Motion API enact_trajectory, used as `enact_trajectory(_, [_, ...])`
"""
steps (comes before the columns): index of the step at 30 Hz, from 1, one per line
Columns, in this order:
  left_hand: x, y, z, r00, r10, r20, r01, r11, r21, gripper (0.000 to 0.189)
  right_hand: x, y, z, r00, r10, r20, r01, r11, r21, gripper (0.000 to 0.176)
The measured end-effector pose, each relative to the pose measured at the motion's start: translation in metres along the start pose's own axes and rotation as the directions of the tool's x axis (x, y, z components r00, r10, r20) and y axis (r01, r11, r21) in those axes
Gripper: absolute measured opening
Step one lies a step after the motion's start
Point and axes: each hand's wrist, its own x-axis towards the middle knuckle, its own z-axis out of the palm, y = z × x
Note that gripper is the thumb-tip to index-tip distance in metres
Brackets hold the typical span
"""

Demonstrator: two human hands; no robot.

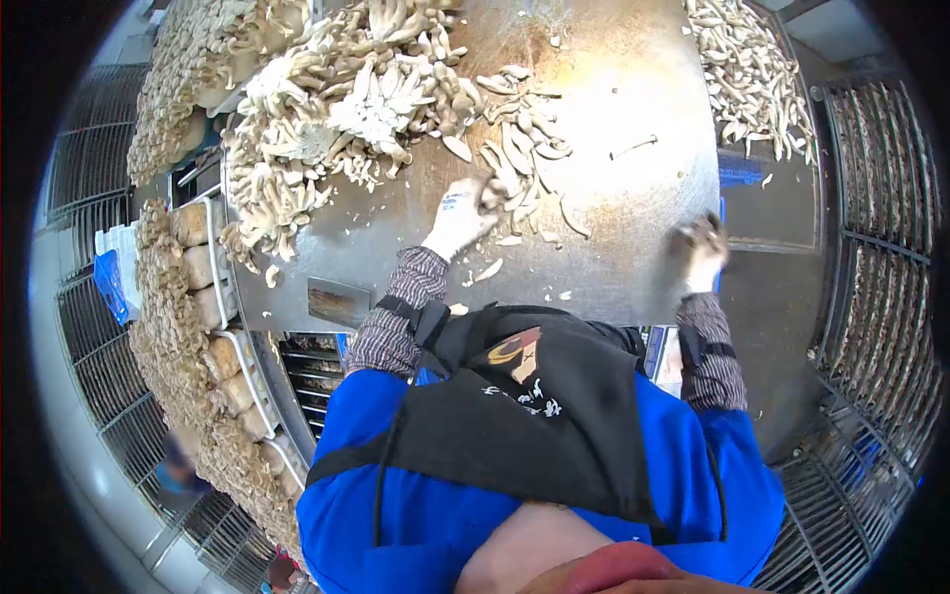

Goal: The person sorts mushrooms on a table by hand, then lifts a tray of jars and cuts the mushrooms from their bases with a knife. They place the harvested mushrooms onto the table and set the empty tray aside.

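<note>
My left hand (465, 213), in a white glove with dark fingertips, is at the near edge of a loose spread of pale mushrooms (517, 148) on the metal table (633, 213). Its fingers are curled together against the mushrooms; what lies inside them is hidden. Over the table's right edge is my right hand (701, 252), gloved too and smeared by motion, so its fingers and anything in them do not show clearly. A big heap of clustered mushrooms (366, 109) covers the table's left side. One thin mushroom piece (633, 147) lies apart on the right.
More loose mushrooms (747, 74) fill a surface beyond the table's right edge. A flat metal plate (338, 301) lies at the near left corner. Racks of mushroom blocks (226, 366) stand at left, metal shelving (881, 188) at right. Other people are partly visible at lower left.
</note>
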Motion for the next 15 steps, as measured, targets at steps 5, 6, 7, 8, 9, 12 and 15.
enact_trajectory(5, [0.052, -0.026, -0.064, 0.791, 0.125, -0.599, 0.005, 0.978, 0.211, 0.065, 0.001, 0.06, -0.131, 0.928, 0.252, -0.273, -0.3, 0.942, -0.151, 0.024])
enact_trajectory(6, [0.062, -0.02, -0.091, 0.777, 0.0, -0.629, 0.21, 0.943, 0.259, 0.068, -0.001, 0.062, -0.135, 0.906, 0.274, -0.322, -0.347, 0.917, -0.197, 0.022])
enact_trajectory(7, [0.078, -0.039, -0.103, 0.699, -0.055, -0.713, 0.372, 0.88, 0.296, 0.075, -0.001, 0.062, -0.135, 0.882, 0.292, -0.369, -0.394, 0.888, -0.238, 0.021])
enact_trajectory(8, [0.093, -0.053, -0.132, 0.685, 0.01, -0.728, 0.272, 0.924, 0.269, 0.08, -0.006, 0.03, -0.122, 0.846, 0.428, -0.318, -0.508, 0.829, -0.236, 0.026])
enact_trajectory(9, [0.109, -0.075, -0.144, 0.709, -0.166, -0.686, 0.286, 0.956, 0.065, 0.082, -0.005, 0.024, -0.121, 0.814, 0.513, -0.272, -0.579, 0.751, -0.318, 0.04])
enact_trajectory(12, [0.126, -0.088, -0.186, 0.813, -0.516, -0.27, 0.531, 0.847, -0.021, 0.086, 0.0, 0.067, -0.106, 0.963, -0.012, -0.271, -0.233, 0.472, -0.85, 0.057])
enact_trajectory(15, [0.128, -0.125, -0.179, 0.845, -0.507, -0.17, 0.507, 0.861, -0.051, 0.091, -0.004, 0.023, -0.039, 0.987, -0.147, -0.064, 0.073, 0.768, -0.636, 0.053])
